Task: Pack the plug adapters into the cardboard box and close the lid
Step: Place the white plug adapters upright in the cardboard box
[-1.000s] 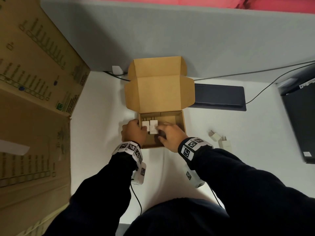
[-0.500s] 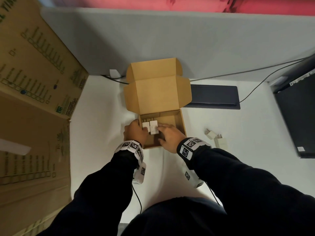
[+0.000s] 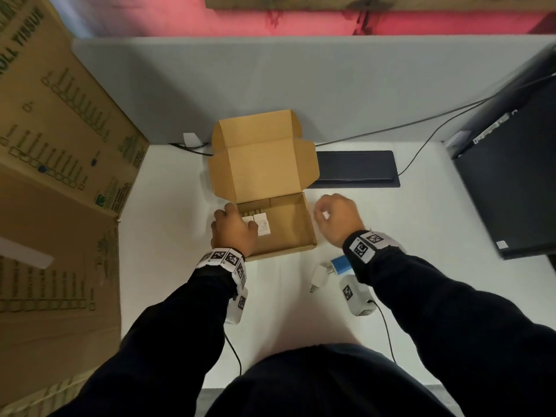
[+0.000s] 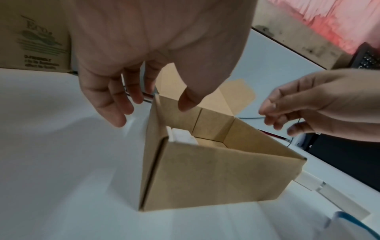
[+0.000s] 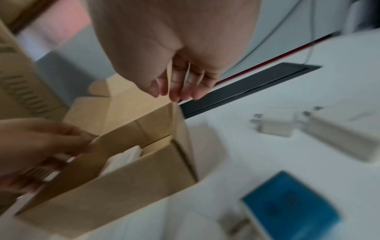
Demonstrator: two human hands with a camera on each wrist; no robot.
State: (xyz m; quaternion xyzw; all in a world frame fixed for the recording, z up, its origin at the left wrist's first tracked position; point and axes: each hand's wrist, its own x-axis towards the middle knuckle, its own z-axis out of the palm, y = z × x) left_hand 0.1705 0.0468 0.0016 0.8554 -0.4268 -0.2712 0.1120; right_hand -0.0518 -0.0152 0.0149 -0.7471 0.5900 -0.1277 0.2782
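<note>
The cardboard box (image 3: 282,250) stands in the middle of the white table with its lid (image 3: 261,170) folded up and back. Two white plug adapters (image 3: 261,226) lie side by side in its left part, also seen in the wrist views (image 4: 180,136) (image 5: 123,159). My left hand (image 3: 237,219) straddles the box's left wall, fingers outside and thumb inside, holding nothing (image 4: 152,112). My right hand (image 3: 322,212) hovers just right of the box, fingers loosely curled and empty (image 5: 174,95). A white adapter (image 3: 319,275) and a blue one (image 3: 341,264) lie on the table by my right wrist.
A large printed carton (image 3: 60,176) fills the left side. A dark flat panel (image 3: 355,168) lies behind the box to the right, with a black computer case (image 3: 511,191) at far right. Cables run along the grey partition (image 3: 301,85). More white adapters (image 5: 275,125) lie right of the box.
My right hand has come out of the box and moved to its right side, holding nothing. My left hand stays at the box's left wall.
</note>
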